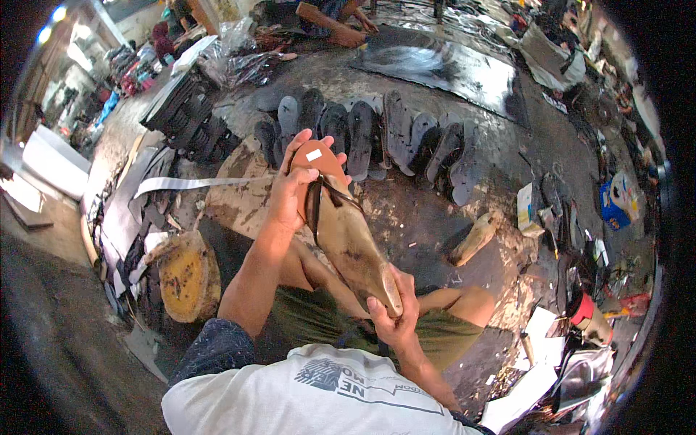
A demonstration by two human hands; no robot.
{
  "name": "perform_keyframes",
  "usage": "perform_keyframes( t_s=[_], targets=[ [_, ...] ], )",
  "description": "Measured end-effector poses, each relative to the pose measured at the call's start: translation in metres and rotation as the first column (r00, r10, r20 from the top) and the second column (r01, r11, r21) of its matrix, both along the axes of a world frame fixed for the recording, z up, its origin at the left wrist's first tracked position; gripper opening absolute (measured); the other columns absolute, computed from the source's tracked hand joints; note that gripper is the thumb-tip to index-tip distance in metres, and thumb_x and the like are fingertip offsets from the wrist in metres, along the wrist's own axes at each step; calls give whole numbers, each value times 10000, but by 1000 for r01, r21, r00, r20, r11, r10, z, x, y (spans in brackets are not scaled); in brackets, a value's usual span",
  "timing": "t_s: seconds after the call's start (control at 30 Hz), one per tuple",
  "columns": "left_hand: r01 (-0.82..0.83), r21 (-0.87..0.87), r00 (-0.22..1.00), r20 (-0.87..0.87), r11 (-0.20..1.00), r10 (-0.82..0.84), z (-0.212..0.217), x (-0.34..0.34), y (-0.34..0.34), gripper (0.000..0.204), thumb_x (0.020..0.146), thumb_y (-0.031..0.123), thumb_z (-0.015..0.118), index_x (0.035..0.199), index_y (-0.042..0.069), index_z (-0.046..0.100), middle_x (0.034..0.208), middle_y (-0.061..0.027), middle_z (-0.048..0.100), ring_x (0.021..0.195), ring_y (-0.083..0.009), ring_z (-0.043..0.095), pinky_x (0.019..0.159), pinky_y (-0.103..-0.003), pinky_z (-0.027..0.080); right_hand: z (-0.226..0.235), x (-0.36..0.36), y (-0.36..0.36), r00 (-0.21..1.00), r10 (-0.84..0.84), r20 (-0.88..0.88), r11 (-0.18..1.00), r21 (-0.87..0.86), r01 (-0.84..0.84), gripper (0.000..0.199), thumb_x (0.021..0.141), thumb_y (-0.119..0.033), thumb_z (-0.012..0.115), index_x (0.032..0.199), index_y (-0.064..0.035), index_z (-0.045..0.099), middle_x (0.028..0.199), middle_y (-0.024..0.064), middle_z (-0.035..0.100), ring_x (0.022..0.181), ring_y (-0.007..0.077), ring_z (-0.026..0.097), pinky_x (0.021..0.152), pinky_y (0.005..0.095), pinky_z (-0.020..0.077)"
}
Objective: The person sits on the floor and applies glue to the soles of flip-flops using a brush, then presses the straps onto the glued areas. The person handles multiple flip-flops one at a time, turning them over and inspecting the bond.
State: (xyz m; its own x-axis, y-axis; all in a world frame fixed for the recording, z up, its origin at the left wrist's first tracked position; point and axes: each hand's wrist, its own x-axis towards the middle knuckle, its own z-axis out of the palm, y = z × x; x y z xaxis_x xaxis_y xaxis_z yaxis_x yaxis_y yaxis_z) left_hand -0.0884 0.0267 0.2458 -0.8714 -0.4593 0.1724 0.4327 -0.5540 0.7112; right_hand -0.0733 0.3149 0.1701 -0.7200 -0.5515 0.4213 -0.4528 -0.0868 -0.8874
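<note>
Over my lap, a tan wooden shoe last (355,235) lies slantwise, its narrow end pointing down to the right. At its upper end sits a brown sandal (330,165) with a small white label and dark thin straps crossing the last. My left hand (293,185) wraps the sandal's labelled end, thumb on top and fingertips showing at the far side. Around the last's lower end, my right hand (397,308) is closed, thumb on the near side. The sandal's underside is hidden.
Beyond my hands stands a row of several dark soles (360,138). A second shoe last (476,239) lies on the floor at right. A round wooden block (190,279) is at left, below a white strip (203,183). Farther off, another person's hand (348,36) touches a shiny sheet (449,69).
</note>
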Motion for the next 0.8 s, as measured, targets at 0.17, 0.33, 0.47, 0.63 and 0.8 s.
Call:
perform_keyframes(
  t_s=[0.17,0.33,0.47,0.63,0.8],
  targets=[
    [9,30,1000,-7,999,-9,-4,8,15,738,830,11,607,1516,180,395,1512,-179,434,1311,-415,533,987,-640,552,-2,8,1,998,-41,42,998,-45,43,620,865,-120,752,1419,37,525,1395,255,588,1217,393,581,1043,489,459],
    [18,-5,998,-52,1000,-19,2,12,20,767,820,17,654,1518,190,387,1517,-173,435,1322,-418,524,997,-636,547,-16,34,-14,992,-101,76,977,-183,113,598,939,-164,696,1429,91,469,1396,255,547,1260,344,539,1086,460,410],
    [47,-19,998,-33,999,-48,6,17,25,764,830,59,701,1513,201,389,1523,-165,435,1334,-409,520,1005,-626,544,-13,39,-13,993,-81,81,983,-158,93,630,914,-130,714,1456,49,446,1424,281,530,1289,378,525,1099,488,401],
    [94,23,994,-58,995,-92,-4,23,48,728,859,120,733,1504,263,429,1577,-158,411,1365,-408,510,1051,-682,483,-3,30,-25,993,-111,-45,972,-214,99,638,890,-100,750,1438,6,441,1431,287,514,1274,393,526,1072,500,429],
    [-105,-247,968,196,963,155,-7,25,64,745,960,266,708,1581,196,302,1551,-167,407,1375,-356,478,1099,-546,470,-5,5,-36,996,-94,9,987,-130,94,646,884,-91,761,1438,-6,440,1378,264,506,1266,404,510,1080,496,419]
  ],
)
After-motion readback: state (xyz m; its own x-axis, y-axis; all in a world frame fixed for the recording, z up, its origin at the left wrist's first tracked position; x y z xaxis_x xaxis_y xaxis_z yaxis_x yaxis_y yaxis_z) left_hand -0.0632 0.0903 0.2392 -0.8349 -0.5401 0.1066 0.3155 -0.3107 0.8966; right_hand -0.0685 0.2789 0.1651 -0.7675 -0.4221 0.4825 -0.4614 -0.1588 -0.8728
